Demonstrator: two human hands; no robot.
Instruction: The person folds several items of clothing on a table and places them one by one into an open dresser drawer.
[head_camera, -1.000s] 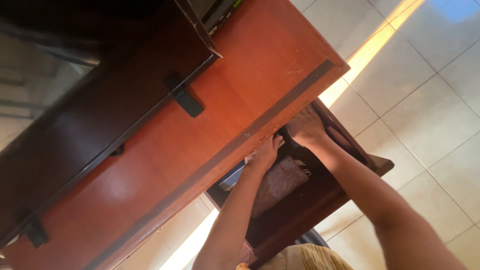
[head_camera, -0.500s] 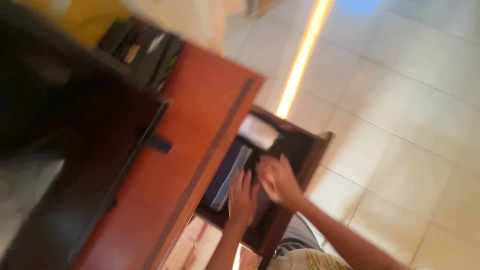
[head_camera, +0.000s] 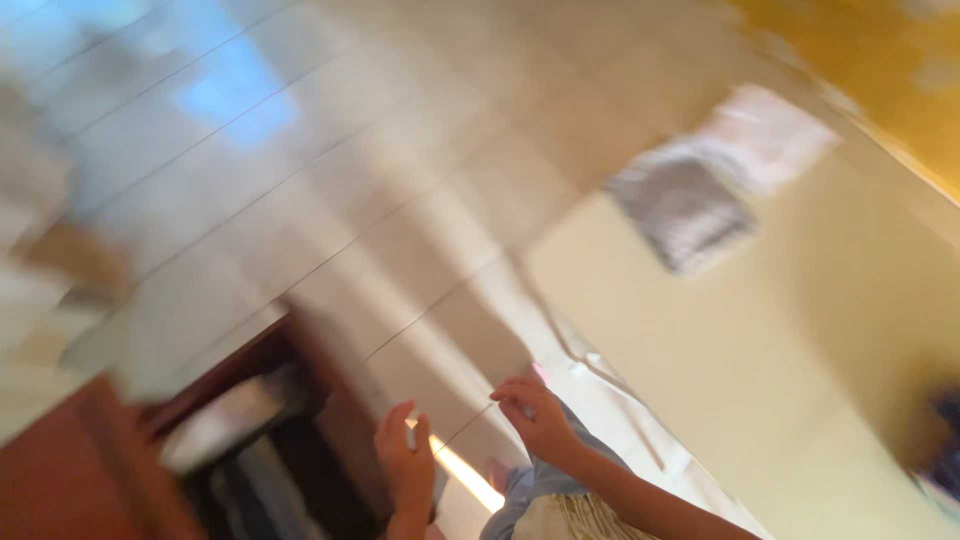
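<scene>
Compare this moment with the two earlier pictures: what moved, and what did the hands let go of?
Both hands came up out of the open dark wooden drawer; the left hand and right hand now hang open above the pale tiled floor, seemingly empty. The view swung sharply and blurred. The drawer stays open.

Bare forearms, no sleeves; yellowish woven garment (head_camera: 560, 518) at waist; light blue-grey trousers (head_camera: 520, 488); heavy blur.

You've got pale floor tiles (head_camera: 300, 200) stretching away, badly blurred. A cream mat (head_camera: 720, 360) lies to your right, with a grey cloth (head_camera: 685, 210) and a white cloth (head_camera: 765, 135) touching on its far edge.
</scene>
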